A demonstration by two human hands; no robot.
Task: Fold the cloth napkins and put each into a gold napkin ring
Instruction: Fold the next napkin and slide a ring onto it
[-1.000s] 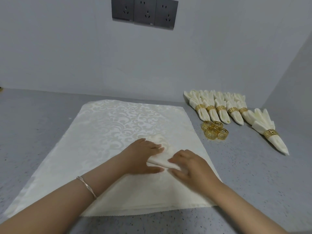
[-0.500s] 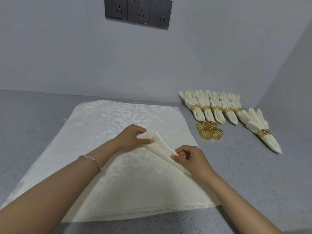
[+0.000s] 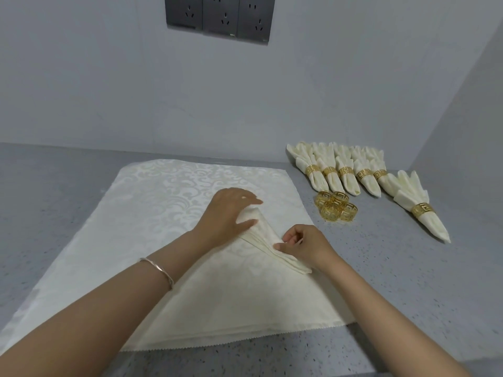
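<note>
A cream patterned cloth napkin (image 3: 190, 289) lies spread on the grey table, its right side gathered into narrow pleats (image 3: 265, 235). My left hand (image 3: 227, 216) grips the far, raised end of the pleated strip. My right hand (image 3: 304, 244) pinches the pleats nearer to me. A small pile of loose gold napkin rings (image 3: 336, 205) sits to the right of the napkin. Several folded napkins in gold rings (image 3: 345, 172) lie in a row behind the pile, and one more ringed napkin (image 3: 420, 206) lies further right.
The grey speckled table (image 3: 408, 281) runs to a wall behind and another on the right. Dark wall sockets (image 3: 220, 16) hang above. A thin bracelet (image 3: 159, 270) circles my left wrist.
The pleated edge was pressed low under both hands; my left hand has since lifted its far end and my right hand has shifted to pinch the folds.
</note>
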